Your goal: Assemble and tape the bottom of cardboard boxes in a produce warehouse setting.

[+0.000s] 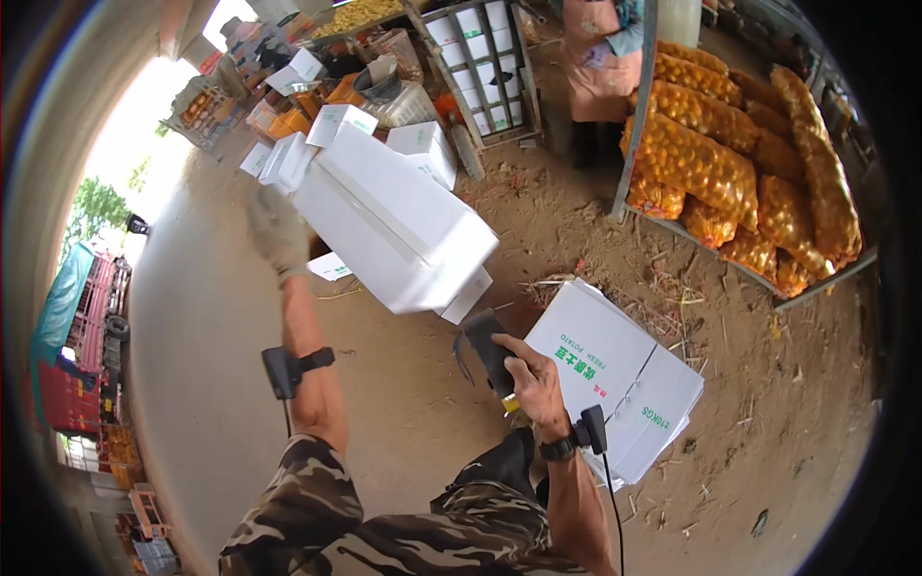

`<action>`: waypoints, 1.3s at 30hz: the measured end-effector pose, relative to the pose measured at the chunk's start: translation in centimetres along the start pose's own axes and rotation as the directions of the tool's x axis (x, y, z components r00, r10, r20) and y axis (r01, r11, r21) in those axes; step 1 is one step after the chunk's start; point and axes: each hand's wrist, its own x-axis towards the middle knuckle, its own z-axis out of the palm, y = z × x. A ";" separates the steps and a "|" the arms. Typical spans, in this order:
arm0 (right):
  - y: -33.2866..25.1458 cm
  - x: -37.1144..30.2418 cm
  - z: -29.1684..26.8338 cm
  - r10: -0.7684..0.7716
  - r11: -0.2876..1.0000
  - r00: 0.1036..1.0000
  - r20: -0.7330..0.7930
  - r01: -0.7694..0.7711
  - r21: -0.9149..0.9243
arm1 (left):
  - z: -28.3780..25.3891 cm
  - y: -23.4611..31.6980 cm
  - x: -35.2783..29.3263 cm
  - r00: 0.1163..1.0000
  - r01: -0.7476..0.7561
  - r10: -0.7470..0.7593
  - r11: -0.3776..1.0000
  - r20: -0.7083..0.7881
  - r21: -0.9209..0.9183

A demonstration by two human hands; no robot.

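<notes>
My right hand (pixel 540 386), bare, is wrapped round a black tape dispenser (pixel 492 357) with a small yellow part below it. Its frame is partly hidden by my fingers. To the upper left of it is a long white carton (pixel 384 216), slightly blurred, with a seam running lengthwise along its upper face. A small flap (pixel 466 296) juts from the carton's near end. My left hand (pixel 277 233), in a pale work glove, is beside the carton's left side. Motion smears its fingers, and whether it touches the carton cannot be made out.
Flattened white cartons (pixel 615 374) with green print lie stacked at my right. Beyond them, a metal-framed rack (pixel 629 173) holds net sacks of potatoes (pixel 706 163). Smaller white cartons (pixel 423 154), crates and a slatted frame stand ahead. A person in a pink apron (pixel 597 67) stands far off.
</notes>
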 end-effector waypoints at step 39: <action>26.5 -39.8 -43.3 0.598 0.776 0.491 -0.633 -0.157 0.611 | 0.1 4.8 -63.1 -0.039 0.988 -0.178 -0.152 0.983 0.012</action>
